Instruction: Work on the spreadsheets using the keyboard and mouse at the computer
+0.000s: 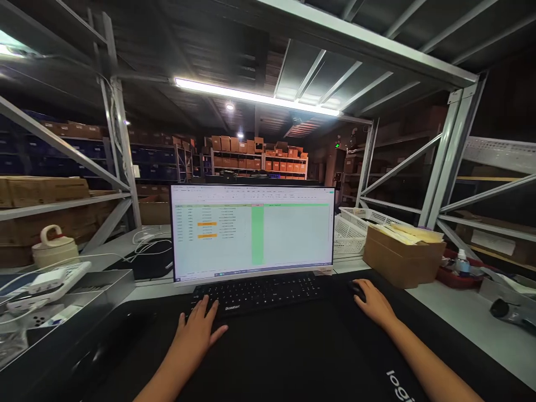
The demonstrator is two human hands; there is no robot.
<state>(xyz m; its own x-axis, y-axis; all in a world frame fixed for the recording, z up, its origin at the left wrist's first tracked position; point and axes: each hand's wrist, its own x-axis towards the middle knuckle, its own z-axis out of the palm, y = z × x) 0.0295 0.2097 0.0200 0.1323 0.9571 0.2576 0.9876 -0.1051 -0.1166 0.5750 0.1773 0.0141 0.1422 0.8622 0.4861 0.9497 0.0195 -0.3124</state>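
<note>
My left hand (199, 328) rests with its fingers spread at the left end of a black keyboard (268, 292), the fingertips on or just over the keys. My right hand (373, 302) is curled over a dark computer mouse (357, 290), most of which the fingers cover. Both hands are on a large black desk mat (285, 352) with white lettering at lower right. Behind the keyboard stands a monitor (293, 234) showing a spreadsheet, with a green column and two orange cells.
Right of the monitor are white plastic baskets (349, 237), a cardboard box (402, 259) holding papers, a spray bottle (462, 263) in a red tray and a dark handheld device (508, 314). At left are a power strip (62, 285), cables and a cream lidded container (54, 249). Metal racks surround the desk.
</note>
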